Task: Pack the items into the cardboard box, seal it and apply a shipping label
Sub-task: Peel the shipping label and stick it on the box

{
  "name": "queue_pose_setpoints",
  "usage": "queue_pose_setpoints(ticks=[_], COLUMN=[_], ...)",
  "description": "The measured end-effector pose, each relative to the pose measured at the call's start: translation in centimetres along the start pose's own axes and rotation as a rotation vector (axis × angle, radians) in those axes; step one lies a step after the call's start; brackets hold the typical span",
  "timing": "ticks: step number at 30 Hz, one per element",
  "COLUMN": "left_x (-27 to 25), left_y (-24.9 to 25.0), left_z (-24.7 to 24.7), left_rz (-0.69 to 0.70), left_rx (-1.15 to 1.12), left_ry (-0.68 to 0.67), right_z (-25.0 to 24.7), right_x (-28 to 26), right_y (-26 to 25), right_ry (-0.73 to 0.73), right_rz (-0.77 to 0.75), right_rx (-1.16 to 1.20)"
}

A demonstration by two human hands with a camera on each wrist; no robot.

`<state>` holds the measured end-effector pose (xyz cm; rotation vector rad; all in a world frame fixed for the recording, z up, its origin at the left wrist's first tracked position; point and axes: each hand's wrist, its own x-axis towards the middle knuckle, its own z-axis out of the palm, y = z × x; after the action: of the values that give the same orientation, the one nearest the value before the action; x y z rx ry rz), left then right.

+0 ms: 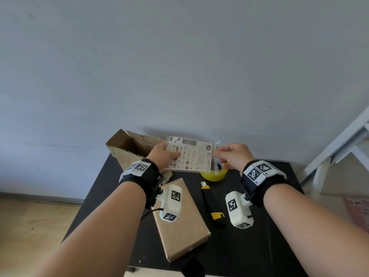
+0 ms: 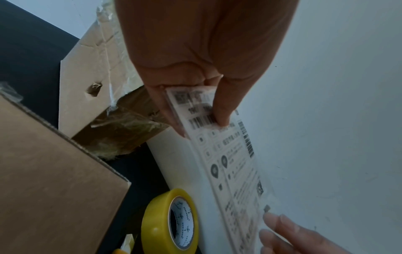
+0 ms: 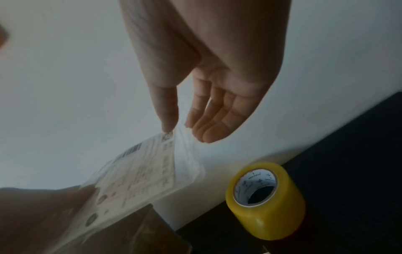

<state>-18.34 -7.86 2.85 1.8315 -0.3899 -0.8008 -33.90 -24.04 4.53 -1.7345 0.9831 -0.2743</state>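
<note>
Both grips are closed on the shipping label, which is held up off the desk in front of the pale wall; the left hand pinches its edge at 9 o'clock, thumb on the printed face and fingers behind, as is seen plainly in the left wrist view; the right hand pinches the clear film at the label's 3 o'clock edge between thumb and forefinger, the other fingers being held loosely extended in the right wrist view; whether the film is partly peeled cannot be told. A barcode is printed along the label's top edge; the sheet is blurred in both wrist views. An open, torn cardboard box stands at 10 o'clock of the label, against the wall; a closed brown cardboard box lies flat at 6 o'clock, under the left wrist; a yellow roll of tape sits just below the label at 5 o'clock, partly hidden by it, and is seen on its side in the wrist views; a black and yellow utility knife lies between the closed box and the right wrist.
</note>
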Motion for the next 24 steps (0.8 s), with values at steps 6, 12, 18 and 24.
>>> queue_pose_setpoints(ticks=[6, 12, 18, 24], left_x=[-0.5, 0.1, 0.2, -0.2], left_y=[0.0, -0.3, -0.2, 0.0], left_z=[0.2, 0.2, -0.1, -0.2], left_rz=[0.012, 0.021, 0.025, 0.028], left_rx=[-0.013, 0.028, 0.026, -0.067], left_ry=[-0.036, 0.033, 0.104, 0.012], right_z=[0.1, 0.1, -0.2, 0.5], right_x=[0.2, -0.1, -1.2, -0.6], right_y=[0.0, -0.5, -1.6, -1.4], right_ry=[0.026, -0.013, -0.166, -0.02], right_rz=[0.03, 0.024, 0.07, 0.042], right_rx=[-0.056, -0.009, 0.349, 0.14])
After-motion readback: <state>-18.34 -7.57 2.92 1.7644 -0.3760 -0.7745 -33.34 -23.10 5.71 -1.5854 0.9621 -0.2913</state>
